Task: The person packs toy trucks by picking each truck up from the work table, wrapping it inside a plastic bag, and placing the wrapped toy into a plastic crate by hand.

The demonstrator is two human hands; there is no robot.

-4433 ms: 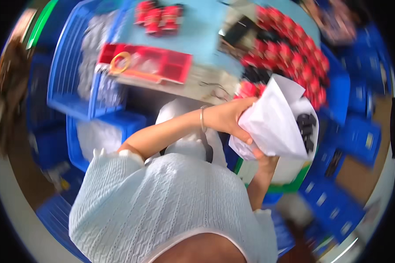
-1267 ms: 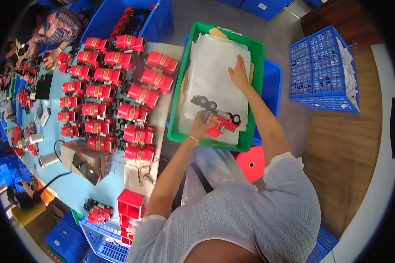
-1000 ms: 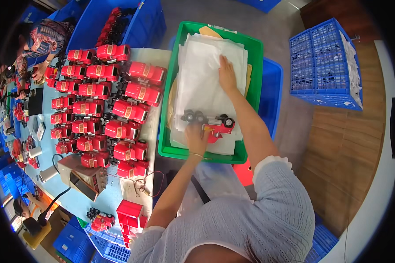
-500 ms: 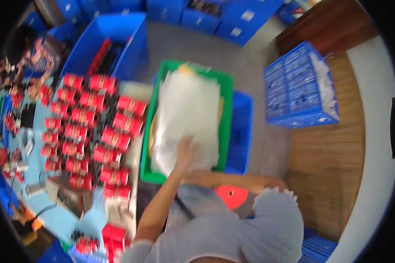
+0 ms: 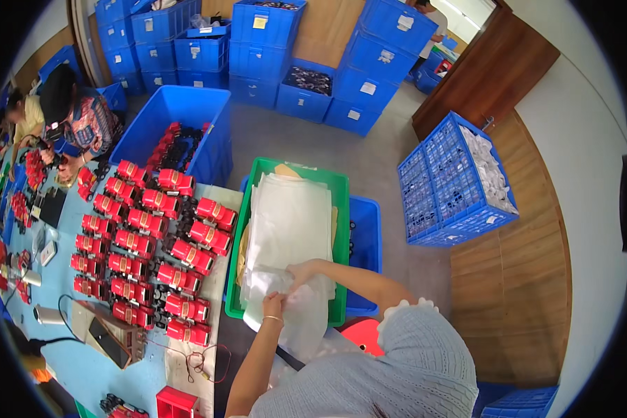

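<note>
A translucent plastic bag [image 5: 301, 315] hangs between my hands over the near end of a green bin. My left hand [image 5: 274, 305], with a bracelet on its wrist, is closed on the bag's upper left part. At the bag's top edge my right hand [image 5: 302, 272] is closed too, thumb and fingers gripping the film. Under and beyond them, a stack of whitish plastic bags [image 5: 290, 212] fills most of the green bin [image 5: 340, 230]. Brownish cardboard [image 5: 285, 170] shows at the stack's edges.
On the table [image 5: 56, 296] at left stand rows of red toy trucks [image 5: 146, 223] and a power supply box [image 5: 111, 338]. A blue bin [image 5: 364, 244] is below the green one. A blue crate [image 5: 460, 184] stands right. Two people sit far left; another stands beyond the doorway.
My left hand has come off the stack toward me, and my right hand has moved up. Both hands now hold a translucent bag. The view has tilted upward.
</note>
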